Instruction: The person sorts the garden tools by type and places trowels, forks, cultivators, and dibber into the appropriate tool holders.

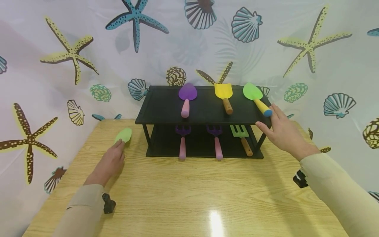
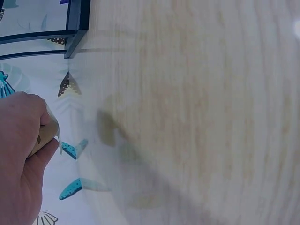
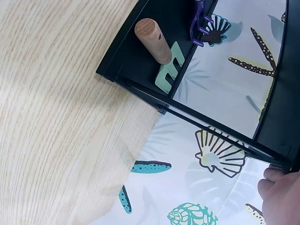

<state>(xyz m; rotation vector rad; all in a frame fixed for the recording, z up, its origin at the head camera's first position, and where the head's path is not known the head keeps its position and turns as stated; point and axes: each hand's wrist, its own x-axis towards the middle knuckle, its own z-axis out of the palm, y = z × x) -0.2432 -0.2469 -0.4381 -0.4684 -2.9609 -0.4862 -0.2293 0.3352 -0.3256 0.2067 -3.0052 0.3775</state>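
Note:
At the left, my left hand [image 1: 112, 159] grips a small trowel with a light green blade [image 1: 124, 134] just past the fingers. In the left wrist view its wooden handle [image 2: 46, 136] shows inside the curled fingers. My right hand [image 1: 282, 133] is at the right front corner of a black two-tier rack [image 1: 163, 107], thumb by the front edge and fingers extended along the side. Close to those fingers is the blue-tipped yellow handle [image 1: 262, 107] of a green trowel [image 1: 251, 91] on the top tier; whether they touch it I cannot tell.
On the top tier also lie a purple trowel [image 1: 188, 92] and a yellow spade [image 1: 223, 91]. Two purple hand forks [image 1: 182, 144] [image 1: 218, 146] and a green fork [image 1: 240, 131] lie on the lower tier. The wooden table [image 1: 189, 191] meets a patterned cloth [image 1: 118, 65] behind.

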